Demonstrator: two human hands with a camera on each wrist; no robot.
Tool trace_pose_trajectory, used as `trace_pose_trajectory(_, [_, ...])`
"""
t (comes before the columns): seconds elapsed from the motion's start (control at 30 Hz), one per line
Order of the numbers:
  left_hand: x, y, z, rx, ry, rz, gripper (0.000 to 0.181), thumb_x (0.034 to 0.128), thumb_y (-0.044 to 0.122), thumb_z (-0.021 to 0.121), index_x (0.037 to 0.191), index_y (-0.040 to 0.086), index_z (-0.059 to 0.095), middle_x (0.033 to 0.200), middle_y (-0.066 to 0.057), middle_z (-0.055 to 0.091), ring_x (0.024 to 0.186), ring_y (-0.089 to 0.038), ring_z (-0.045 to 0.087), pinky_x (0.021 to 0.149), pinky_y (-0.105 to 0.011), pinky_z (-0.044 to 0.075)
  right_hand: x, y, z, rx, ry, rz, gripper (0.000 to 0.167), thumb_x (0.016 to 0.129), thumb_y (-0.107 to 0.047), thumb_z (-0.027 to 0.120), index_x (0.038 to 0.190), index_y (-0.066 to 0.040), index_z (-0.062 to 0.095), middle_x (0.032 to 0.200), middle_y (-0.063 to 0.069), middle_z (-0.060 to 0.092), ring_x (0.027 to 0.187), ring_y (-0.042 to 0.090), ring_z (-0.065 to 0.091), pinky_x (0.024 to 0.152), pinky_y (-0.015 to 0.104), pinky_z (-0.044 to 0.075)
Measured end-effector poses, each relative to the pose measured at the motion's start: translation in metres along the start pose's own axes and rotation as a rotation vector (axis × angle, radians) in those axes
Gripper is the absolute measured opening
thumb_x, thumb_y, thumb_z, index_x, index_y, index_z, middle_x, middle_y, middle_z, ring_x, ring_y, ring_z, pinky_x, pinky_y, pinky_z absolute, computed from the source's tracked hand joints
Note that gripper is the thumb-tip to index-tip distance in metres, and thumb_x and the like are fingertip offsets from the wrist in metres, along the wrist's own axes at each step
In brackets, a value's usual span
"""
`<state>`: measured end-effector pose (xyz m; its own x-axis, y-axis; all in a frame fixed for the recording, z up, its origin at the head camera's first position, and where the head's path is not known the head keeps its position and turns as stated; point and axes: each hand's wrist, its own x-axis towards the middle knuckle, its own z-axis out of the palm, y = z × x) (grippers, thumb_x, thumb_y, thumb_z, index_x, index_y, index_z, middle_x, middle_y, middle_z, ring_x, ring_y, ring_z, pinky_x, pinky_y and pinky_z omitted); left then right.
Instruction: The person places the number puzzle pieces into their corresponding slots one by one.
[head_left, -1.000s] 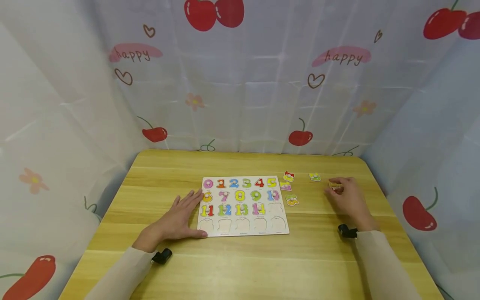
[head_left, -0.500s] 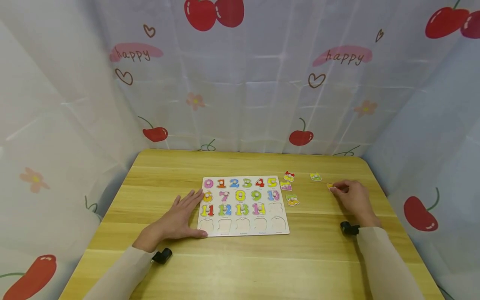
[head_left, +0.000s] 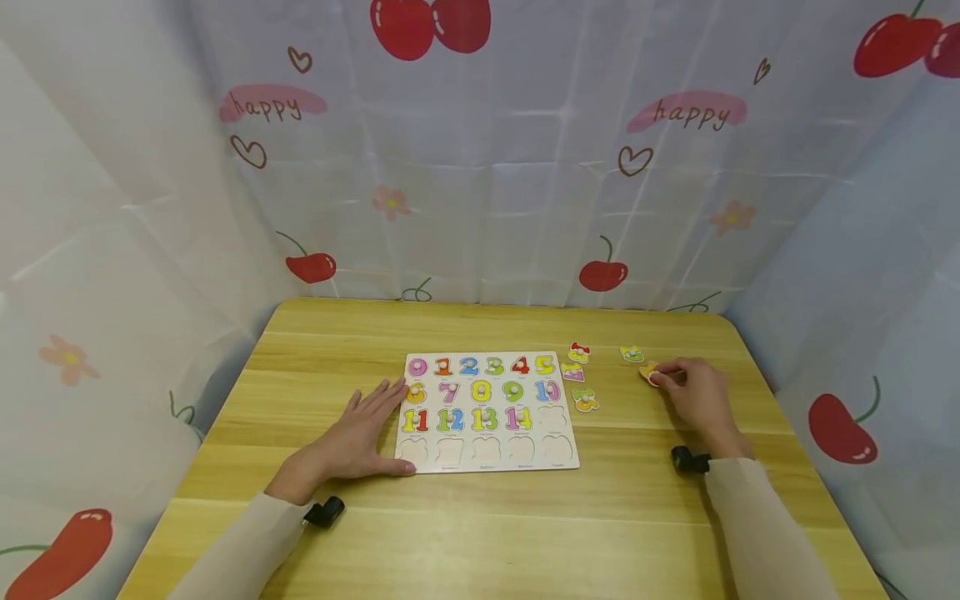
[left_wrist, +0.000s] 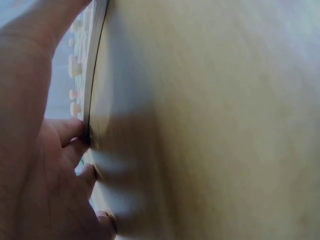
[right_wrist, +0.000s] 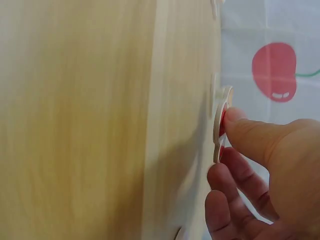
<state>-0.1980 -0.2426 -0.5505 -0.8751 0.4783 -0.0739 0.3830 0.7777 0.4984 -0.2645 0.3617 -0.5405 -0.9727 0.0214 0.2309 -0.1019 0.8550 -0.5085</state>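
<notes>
A white number puzzle board (head_left: 467, 450) lies on the table. Knobbed number pieces from 0 to 14 sit in its upper rows, and bare recesses show at the end of the third row and along the bottom row. My left hand (head_left: 348, 437) rests at the board's left edge, fingers spread and thumb at the lower corner. To the right of the board, my right hand (head_left: 699, 402) pinches a yellow-orange and red puzzle piece (right_wrist: 218, 127) between thumb and fingers. The piece stands on edge in the right wrist view; its number cannot be read.
Three loose pieces lie close beside the board's right edge: a red-yellow one (head_left: 579, 352), a yellow-purple one (head_left: 573, 372) and a green-orange one (head_left: 585, 400). A green-yellow piece (head_left: 632, 354) lies farther right. A printed curtain (head_left: 480, 208) stands behind the wooden table (head_left: 480, 533).
My right hand has gripped the yellow-orange piece and moved it a little to the left, towards the green-yellow piece. The left hand and the board have stayed in place.
</notes>
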Motion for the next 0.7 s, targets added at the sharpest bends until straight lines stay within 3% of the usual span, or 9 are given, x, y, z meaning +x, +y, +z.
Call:
trace_pose_trajectory(0.27, [0.0,0.001,-0.001,0.003,-0.008,-0.005,0.139,0.0866,0.075,0.094,0.186,0.007,0.024,0.197,-0.013,0.021,0.183,-0.049,0.017,0.142,-0.085,0.011,-0.01,-0.035,0.002,0.043,-0.033,-0.058,0.017,0.111,-0.018,0.082,0.12,-0.003,0.085,0.125,0.03,0.078,0.107,0.049,0.084,0.094,0.067,0.068])
trace_pose_trajectory(0.7, [0.001,0.0,0.001,0.013,-0.013,-0.013,0.14,0.0862,0.075,0.094,0.187,0.007,0.024,0.197,-0.012,0.021,0.183,-0.048,0.018,0.143,-0.084,0.01,-0.023,-0.094,0.022,0.089,-0.136,-0.209,0.013,0.104,-0.01,0.089,0.114,-0.002,0.085,0.112,0.016,0.081,0.103,0.034,0.079,0.094,0.058,0.071])
